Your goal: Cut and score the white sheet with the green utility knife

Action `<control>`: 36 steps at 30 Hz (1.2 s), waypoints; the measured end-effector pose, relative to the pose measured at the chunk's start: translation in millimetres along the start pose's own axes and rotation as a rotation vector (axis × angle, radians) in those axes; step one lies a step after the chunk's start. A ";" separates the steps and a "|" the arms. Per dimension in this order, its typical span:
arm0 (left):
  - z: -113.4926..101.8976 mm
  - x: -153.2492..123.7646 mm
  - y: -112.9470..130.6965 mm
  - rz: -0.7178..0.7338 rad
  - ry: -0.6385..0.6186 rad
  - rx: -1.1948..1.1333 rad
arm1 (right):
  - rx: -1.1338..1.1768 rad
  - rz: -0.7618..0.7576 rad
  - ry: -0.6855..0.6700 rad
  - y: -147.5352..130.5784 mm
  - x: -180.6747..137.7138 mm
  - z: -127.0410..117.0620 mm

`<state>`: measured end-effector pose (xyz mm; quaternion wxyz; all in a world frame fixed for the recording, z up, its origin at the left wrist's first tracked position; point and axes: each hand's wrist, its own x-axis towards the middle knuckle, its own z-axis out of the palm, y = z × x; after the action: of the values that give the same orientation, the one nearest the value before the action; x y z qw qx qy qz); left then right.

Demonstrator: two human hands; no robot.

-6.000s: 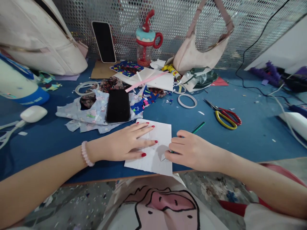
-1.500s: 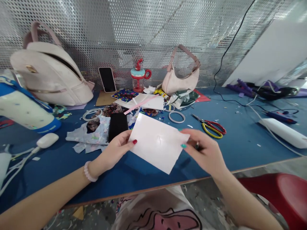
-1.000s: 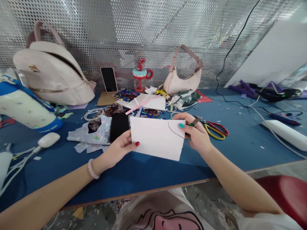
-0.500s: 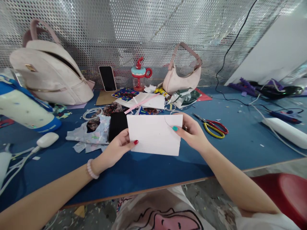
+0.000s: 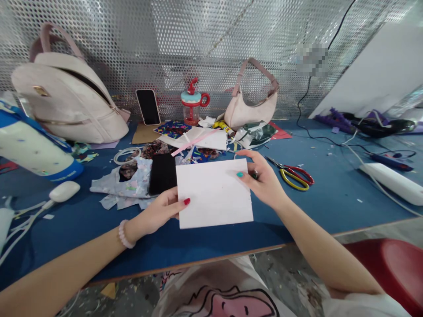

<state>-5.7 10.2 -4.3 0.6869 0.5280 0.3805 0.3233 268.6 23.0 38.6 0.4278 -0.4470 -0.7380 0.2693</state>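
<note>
A blank white sheet of card or stiff paper (image 5: 214, 196) is held up over the front of the blue table. My left hand (image 5: 167, 207) pinches its left edge, thumb with a red nail on the face and the other fingers behind. On the right edge, near the upper corner, my right hand (image 5: 259, 178) grips with a green-nailed thumb in front; its index finger is raised off the sheet. Right of that hand lie scissors (image 5: 295, 177) with red and yellow handles, blades apart. Behind my left hand are a black flat object (image 5: 163, 174) and pale blue patterned fabric (image 5: 140, 178).
Behind the sheet are paper and cloth scraps (image 5: 211, 137), a red-lidded cup (image 5: 191, 105), a propped phone (image 5: 148, 107) and a handbag (image 5: 253, 103). Left stand a backpack (image 5: 72, 99) and a large bottle (image 5: 35, 145). A white power strip (image 5: 393, 182) with cables lies right.
The sheet has tilted and its lower edge has come down a little. The thin dark curved line at its upper right no longer shows. My right index finger has lifted.
</note>
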 end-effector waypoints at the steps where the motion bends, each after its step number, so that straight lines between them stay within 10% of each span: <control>1: -1.3 -1.0 0.5 -0.031 -0.028 -0.013 | -0.043 0.020 -0.045 0.6 0.3 -0.5; 5: -4.8 -2.1 5.3 -0.081 -0.119 0.038 | -0.332 0.068 -0.351 2.0 1.7 -0.9; 11: -2.0 -2.7 6.4 0.182 0.131 0.635 | -0.629 0.053 -0.582 3.9 1.2 2.9; 14: 0.2 -4.2 3.7 0.387 0.088 0.940 | -0.711 0.045 -0.610 4.6 0.0 4.6; 20: 5.8 -6.0 0.4 0.447 -0.409 1.234 | -0.801 0.070 -0.624 2.3 -2.1 8.3; 36: 9.6 -12.6 -2.7 0.522 -0.447 1.288 | -0.768 0.124 -0.618 6.4 -0.6 11.4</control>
<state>-3.6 -5.7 -3.2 0.2017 0.9544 0.2076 0.0731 261.5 25.2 27.8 -0.0233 -0.5148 -0.8482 0.1225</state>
